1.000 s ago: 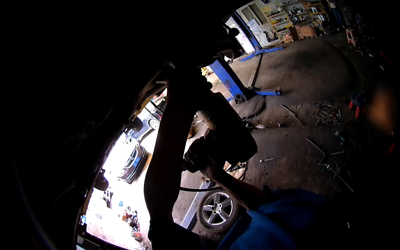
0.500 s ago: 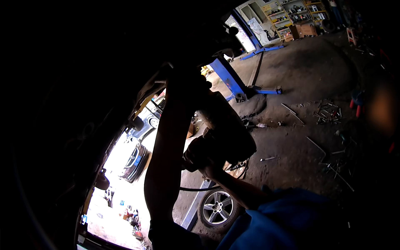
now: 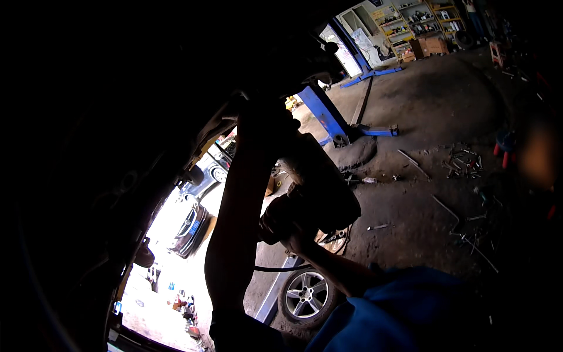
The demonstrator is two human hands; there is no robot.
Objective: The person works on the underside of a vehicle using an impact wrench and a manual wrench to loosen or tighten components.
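Note:
My left forearm [image 3: 234, 234] reaches straight up into the dark underside of a raised vehicle. My left hand [image 3: 253, 120] is lost in shadow there, so its fingers do not show. From the lower right my right arm comes up, bent. My right hand [image 3: 284, 226] looks closed, a dark silhouette at the lower left of a bulky dark block [image 3: 328, 188]. What it grips is too dark to make out. A thin black hose [image 3: 281, 268] curves below the hand.
Below lies a wheel with a silver five-spoke rim [image 3: 306, 294]. Blue lift posts [image 3: 324, 112] stand beyond it. Scattered hand tools [image 3: 463, 161] cover the floor at right. Shelves [image 3: 419, 20] line the far wall. Outside, at left, a dark car [image 3: 190, 226] is parked in bright light.
The view has shifted very slightly, so the background sits a little lower and to the right. Both arms keep nearly the same pose.

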